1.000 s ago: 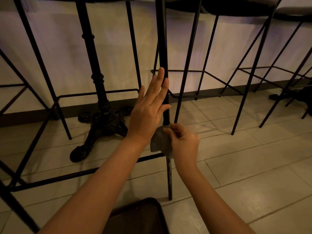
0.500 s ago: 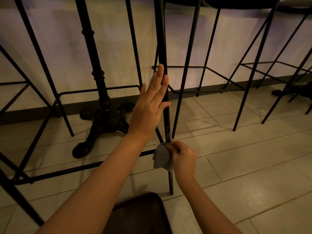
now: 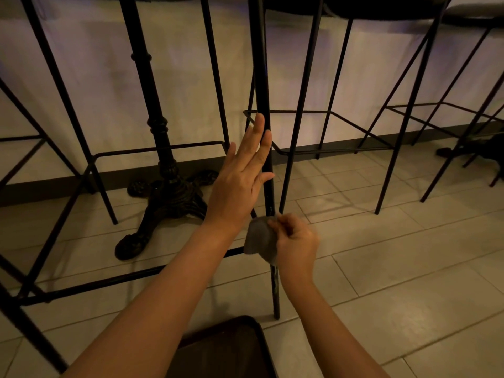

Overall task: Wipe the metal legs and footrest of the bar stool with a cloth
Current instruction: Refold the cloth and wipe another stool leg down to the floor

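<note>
Left hand (image 3: 241, 177) flat against the leg (image 3: 261, 85) to steady it; right hand (image 3: 296, 242) pinches the cloth (image 3: 257, 240) round it to wipe

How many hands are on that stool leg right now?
2. The left hand rests with straight fingers against the stool leg higher up; the right hand holds the grey cloth around it lower down, near the footrest bar.
</note>
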A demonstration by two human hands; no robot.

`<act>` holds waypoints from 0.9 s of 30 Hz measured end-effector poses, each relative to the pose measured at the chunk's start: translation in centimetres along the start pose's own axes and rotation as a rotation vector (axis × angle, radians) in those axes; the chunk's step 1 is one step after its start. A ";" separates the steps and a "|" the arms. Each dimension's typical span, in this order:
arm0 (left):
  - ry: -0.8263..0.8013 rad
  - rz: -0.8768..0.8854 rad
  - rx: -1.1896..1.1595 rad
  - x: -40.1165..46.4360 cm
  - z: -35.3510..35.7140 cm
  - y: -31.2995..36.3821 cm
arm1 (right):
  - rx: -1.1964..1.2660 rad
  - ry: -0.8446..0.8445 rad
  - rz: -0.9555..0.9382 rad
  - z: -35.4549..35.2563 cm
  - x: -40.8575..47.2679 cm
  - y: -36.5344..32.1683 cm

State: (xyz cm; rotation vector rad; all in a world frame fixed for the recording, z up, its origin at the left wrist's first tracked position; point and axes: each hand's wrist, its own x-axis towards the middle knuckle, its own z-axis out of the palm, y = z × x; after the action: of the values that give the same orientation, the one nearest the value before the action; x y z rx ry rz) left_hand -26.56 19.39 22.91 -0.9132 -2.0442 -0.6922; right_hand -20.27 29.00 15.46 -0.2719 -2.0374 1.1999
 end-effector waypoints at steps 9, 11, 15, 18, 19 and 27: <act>0.004 -0.033 -0.018 -0.1 0.0 0.6 | -0.058 -0.122 0.061 -0.7 0.6 0.2; 0.002 -0.029 -0.012 0.0 -0.1 0.6 | -0.035 -0.114 0.049 -0.9 1.4 -0.8; 0.005 -0.021 0.001 -0.1 -0.1 0.4 | -0.007 -0.093 -0.014 -0.7 2.5 -2.3; 0.015 -0.011 -0.002 -0.1 0.1 0.2 | -0.022 -0.105 0.043 -0.6 1.5 -1.1; 0.017 -0.007 -0.003 0.0 0.1 0.2 | -0.038 -0.115 0.072 -0.5 1.0 -0.5; 0.012 -0.012 -0.034 -0.1 0.2 0.2 | -0.045 -0.179 0.114 -1.1 1.5 -0.8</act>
State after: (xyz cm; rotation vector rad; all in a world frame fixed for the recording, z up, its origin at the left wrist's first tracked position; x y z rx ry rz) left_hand -26.43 19.65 22.76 -0.9146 -2.0344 -0.7390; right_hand -20.42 30.02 17.18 -0.3154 -2.2309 1.2887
